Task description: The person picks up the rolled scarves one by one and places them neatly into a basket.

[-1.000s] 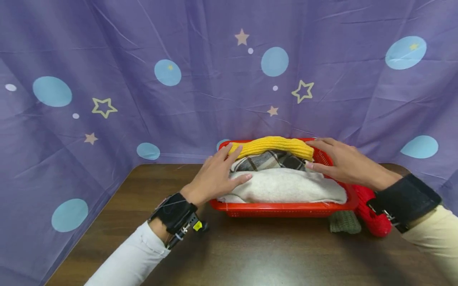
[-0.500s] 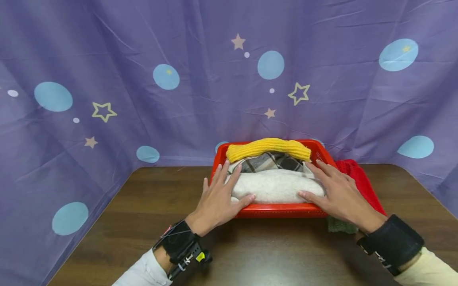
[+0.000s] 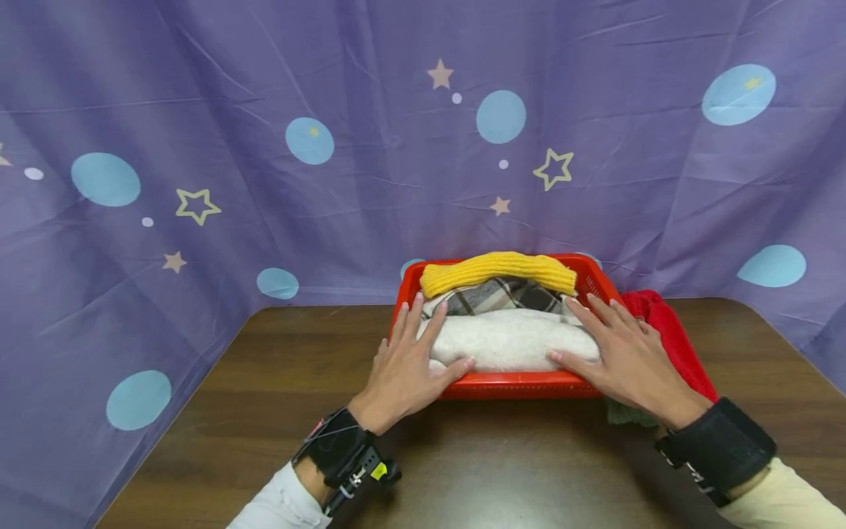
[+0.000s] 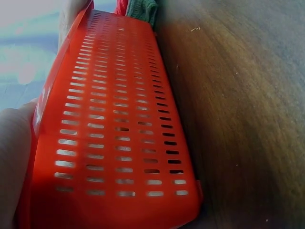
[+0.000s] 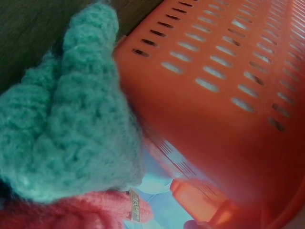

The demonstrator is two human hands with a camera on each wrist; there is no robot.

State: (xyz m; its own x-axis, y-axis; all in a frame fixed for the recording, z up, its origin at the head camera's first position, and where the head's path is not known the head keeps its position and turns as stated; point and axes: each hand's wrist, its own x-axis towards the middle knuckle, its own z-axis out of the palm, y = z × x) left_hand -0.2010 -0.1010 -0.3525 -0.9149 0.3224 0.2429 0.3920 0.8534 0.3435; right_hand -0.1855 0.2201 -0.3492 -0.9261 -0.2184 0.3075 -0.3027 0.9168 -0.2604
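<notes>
A red plastic basket (image 3: pixel 522 385) with slotted walls stands on the table, filled with folded cloth items. White fleecy cloth (image 3: pixel 509 339) lies at its front, a plaid cloth (image 3: pixel 496 295) behind that, and a yellow ribbed knit (image 3: pixel 499 269) at the back. My left hand (image 3: pixel 406 364) rests over the basket's left front corner, fingers spread and thumb on the white cloth. Over the right front corner lies my right hand (image 3: pixel 624 356), fingers likewise spread, its thumb touching the white cloth. In the left wrist view the slotted front wall of the basket (image 4: pixel 114 119) fills the middle.
Right of the basket lies a red knitted item (image 3: pixel 670 342), with a green knitted one (image 5: pixel 71 114) close against the basket wall. The brown wooden table (image 3: pixel 297 360) reaches back to a purple curtain (image 3: pixel 370 147) printed with stars and blue dots.
Both hands have come toward me, from the yellow knit and the basket's sides to its front corners. Since half a second ago they have stayed there nearly still.
</notes>
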